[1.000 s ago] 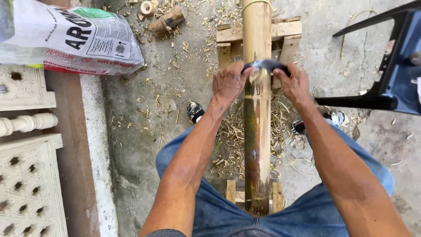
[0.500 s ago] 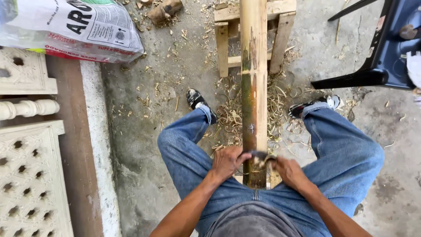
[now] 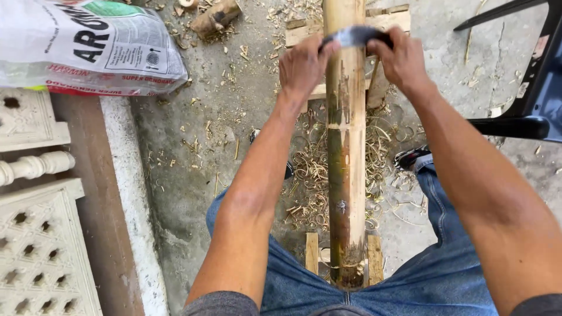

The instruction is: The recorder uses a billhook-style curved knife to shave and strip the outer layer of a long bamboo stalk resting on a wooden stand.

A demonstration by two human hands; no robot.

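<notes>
Concrete floor point(image 3: 234, 117) strewn with bamboo shavings point(image 3: 310, 175); sack point(image 3: 88, 47) beside.

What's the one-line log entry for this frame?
left hand: grips blade end | right hand: grips other end | blade: across bamboo pole | pole: on wooden stand | ground: shavings

Half a second ago both hands sat low on the long yellow-green bamboo pole point(image 3: 345, 146), close to the lap. Now the left hand point(image 3: 301, 63) and the right hand point(image 3: 401, 58) are far up the pole, near the wooden trestle point(image 3: 386, 20), each with its grip closed on one end of the curved dark metal scraping blade point(image 3: 356, 36) laid across the pole, much as a second ago.
</notes>
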